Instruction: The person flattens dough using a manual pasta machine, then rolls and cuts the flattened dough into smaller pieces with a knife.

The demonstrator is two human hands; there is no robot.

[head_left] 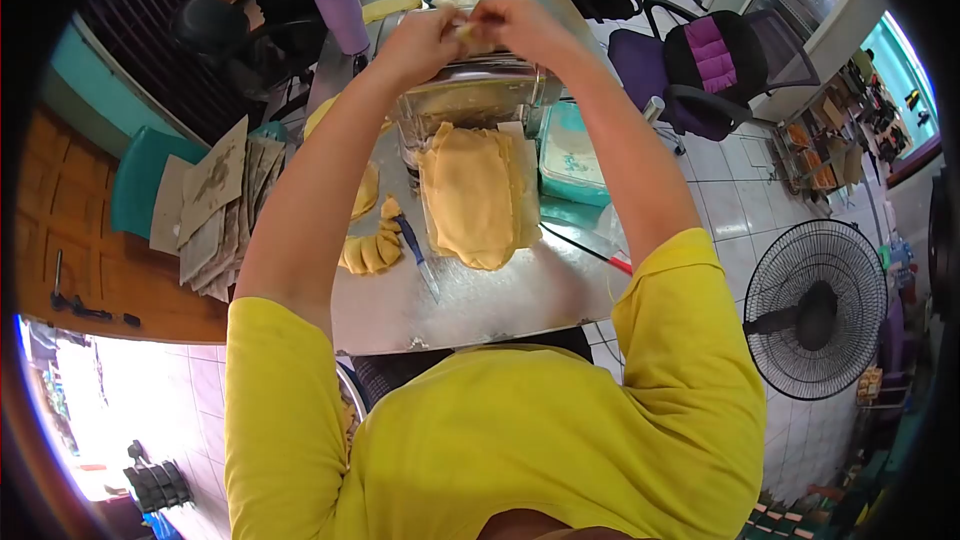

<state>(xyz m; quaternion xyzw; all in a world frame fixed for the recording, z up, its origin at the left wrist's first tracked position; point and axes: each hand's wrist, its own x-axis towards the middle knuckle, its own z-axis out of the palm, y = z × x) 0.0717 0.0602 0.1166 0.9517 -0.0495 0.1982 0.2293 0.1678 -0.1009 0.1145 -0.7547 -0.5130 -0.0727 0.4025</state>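
Both arms reach forward over a metal dough roller (480,95). At its top, my left hand (422,38) and my right hand (528,28) come together with fingers pinched on a small pale yellow piece of dough (467,32), mostly hidden by the fingers. On the near side of the roller lies a stack of flat yellow dough sheets (475,195). Left of that stack are cut dough pieces (370,252) and a knife with a dark blue handle (411,240). Just beyond my hands, round white pieces (456,0) sit in a dark bowl.
Right of the roller stands a teal-and-white tub (573,155). A lilac tumbler (340,5) is at the table's left edge. Stacked cardboard sheets (225,200) lean at left; a fan (815,310) and purple chair (690,65) stand right. Other people sit at the far end.
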